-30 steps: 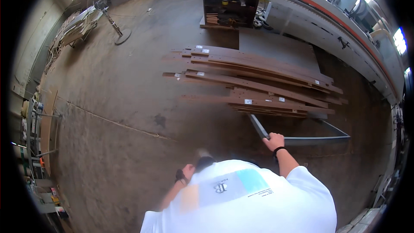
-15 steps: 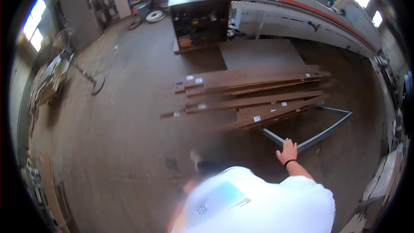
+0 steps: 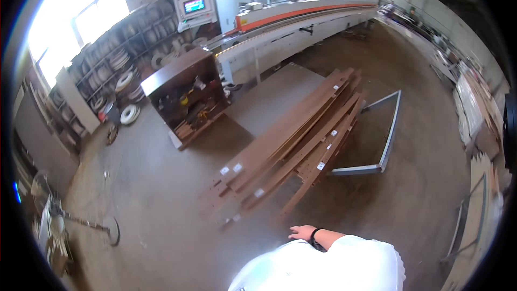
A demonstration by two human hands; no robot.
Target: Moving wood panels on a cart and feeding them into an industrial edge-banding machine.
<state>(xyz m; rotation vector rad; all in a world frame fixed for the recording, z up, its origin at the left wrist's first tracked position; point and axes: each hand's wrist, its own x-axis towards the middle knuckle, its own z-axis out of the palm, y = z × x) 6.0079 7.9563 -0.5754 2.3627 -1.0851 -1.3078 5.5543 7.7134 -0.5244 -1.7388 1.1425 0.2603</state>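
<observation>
- The workshop floor (image 3: 161,226) is a scuffed grey-brown, and behind it runs a long pale machine (image 3: 285,40) with an orange stripe.
- In front of the machine stands an open-fronted cabinet (image 3: 175,75) of smooth dark brown panels, beside a flat grey sheet (image 3: 274,97).
- Long, narrow brown boards (image 3: 291,132) lie stacked and fanned out ahead of the person, several with small white labels (image 3: 321,166).
- A slim grey metal frame (image 3: 391,131) lies to their right, its corner angular, one end hidden by the boards.
- Of the hands, the right hand (image 3: 302,232) is loosely open, fingers apart, apparently empty, near the closest board ends.
- The left hand is out of sight; I can't tell its state.
- The nearest board ends are blurred.
</observation>
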